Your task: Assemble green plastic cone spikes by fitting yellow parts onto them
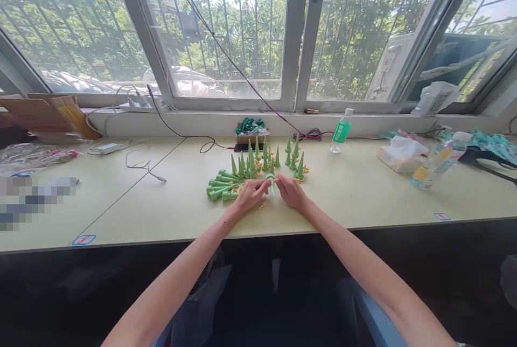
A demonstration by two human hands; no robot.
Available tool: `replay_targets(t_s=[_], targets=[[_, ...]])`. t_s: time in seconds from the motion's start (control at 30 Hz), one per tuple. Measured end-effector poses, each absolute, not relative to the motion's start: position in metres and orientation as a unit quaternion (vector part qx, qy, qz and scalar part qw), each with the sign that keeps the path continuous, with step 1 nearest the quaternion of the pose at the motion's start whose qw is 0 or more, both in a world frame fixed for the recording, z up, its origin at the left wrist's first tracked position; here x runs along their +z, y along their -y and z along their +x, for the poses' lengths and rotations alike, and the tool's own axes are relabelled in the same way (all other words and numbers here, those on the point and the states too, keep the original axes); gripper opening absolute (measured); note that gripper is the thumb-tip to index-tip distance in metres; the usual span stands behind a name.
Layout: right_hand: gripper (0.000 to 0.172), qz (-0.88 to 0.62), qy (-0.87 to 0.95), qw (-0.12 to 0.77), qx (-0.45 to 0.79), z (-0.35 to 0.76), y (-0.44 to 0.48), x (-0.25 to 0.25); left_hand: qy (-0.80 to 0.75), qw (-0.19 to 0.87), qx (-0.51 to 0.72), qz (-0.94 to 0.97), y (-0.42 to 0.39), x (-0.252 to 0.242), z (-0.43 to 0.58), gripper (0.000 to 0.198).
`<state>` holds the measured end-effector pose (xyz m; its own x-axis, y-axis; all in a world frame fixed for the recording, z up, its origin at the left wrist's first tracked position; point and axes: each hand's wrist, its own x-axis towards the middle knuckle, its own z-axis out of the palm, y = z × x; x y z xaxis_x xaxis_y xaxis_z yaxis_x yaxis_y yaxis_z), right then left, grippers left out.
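Observation:
Near the table's front edge, my left hand point(253, 193) is closed round a light green pointed cone piece point(272, 189) whose tip points down toward me. My right hand point(291, 192) has its fingers pinched at the piece's right side; anything small between them is hidden. Several green cones point(251, 162) stand upright just beyond my hands, some with small yellow parts at their bases. Left of my left hand, several green pieces with round ends point(220, 188) lie fanned out. A tiny yellow part point(262, 206) lies on the table below my left hand.
A small cardboard box point(252, 138) with green stuff stands by the window wall, a dark phone point(242, 147) before it. To the right are a green-labelled bottle point(341, 131), a tissue box point(398, 158) and another bottle point(442, 161). Cables point(151, 169) lie at left.

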<state>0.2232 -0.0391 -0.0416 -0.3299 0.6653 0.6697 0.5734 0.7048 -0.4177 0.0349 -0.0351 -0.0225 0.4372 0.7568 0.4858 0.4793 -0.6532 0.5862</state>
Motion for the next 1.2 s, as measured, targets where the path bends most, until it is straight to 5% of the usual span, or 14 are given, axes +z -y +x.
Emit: replay_targets(t_s=[0.3,0.77,1.2], targets=[[0.042,-0.413,0.790,0.449,0.058,0.221,0.038,-0.043,-0.341,0.154,0.419,0.828,0.035,-0.026,0.037,0.036],[0.047,-0.392,0.798,0.457,0.018,0.223,0.042,-0.040,-0.307,0.115,0.448,0.832,0.030,-0.037,0.036,0.054],[0.047,-0.419,0.782,0.461,0.028,0.222,0.038,-0.042,-0.354,0.093,0.426,0.827,0.032,-0.034,0.038,0.031]])
